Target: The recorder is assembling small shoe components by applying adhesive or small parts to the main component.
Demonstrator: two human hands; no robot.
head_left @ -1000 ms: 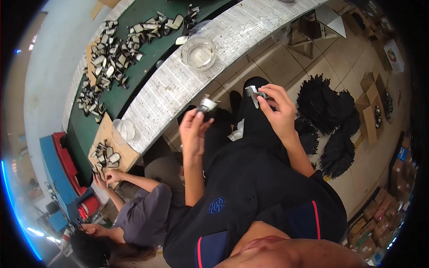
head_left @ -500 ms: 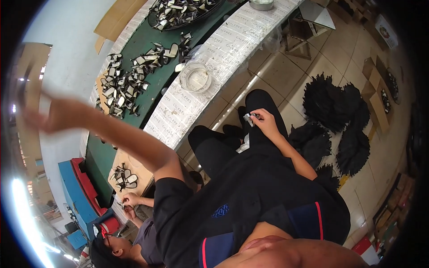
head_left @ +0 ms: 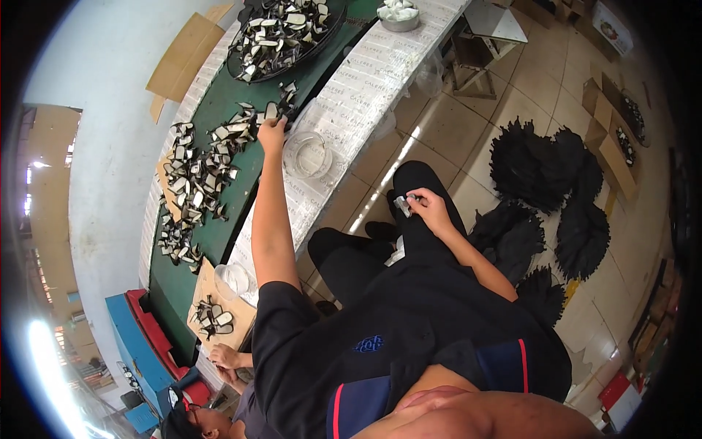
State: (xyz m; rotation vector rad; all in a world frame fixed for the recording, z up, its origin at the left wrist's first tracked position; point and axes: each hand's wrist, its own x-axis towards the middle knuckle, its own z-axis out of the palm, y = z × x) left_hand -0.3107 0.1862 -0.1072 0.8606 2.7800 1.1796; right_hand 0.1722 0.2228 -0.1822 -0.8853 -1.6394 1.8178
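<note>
My left hand (head_left: 272,133) reaches over the green work surface (head_left: 219,241). Its fingers are closed on a pale-faced black shoe heel (head_left: 271,111) at the near right end of a loose pile. More of these small heels (head_left: 194,183), black with whitish faces, lie scattered in that pile. Over my thigh, my right hand (head_left: 431,208) pinches a small whitish-grey piece (head_left: 402,205), whose kind is too small to tell. Just right of my left wrist stands a clear round tub (head_left: 307,155) on the paper-covered ledge.
A wide dark basket (head_left: 285,40) full of heels stands at the back, near a metal bowl (head_left: 399,16) of white stuff. At lower left, a co-worker's hands (head_left: 225,358) work beside a board (head_left: 238,316) with heels. Black frilled bundles (head_left: 537,168) lie on the tiled floor.
My left arm has swung in from the far left, where the hand was blurred, to the heel pile. My right hand stays over my thigh with its piece. The view has shifted slightly.
</note>
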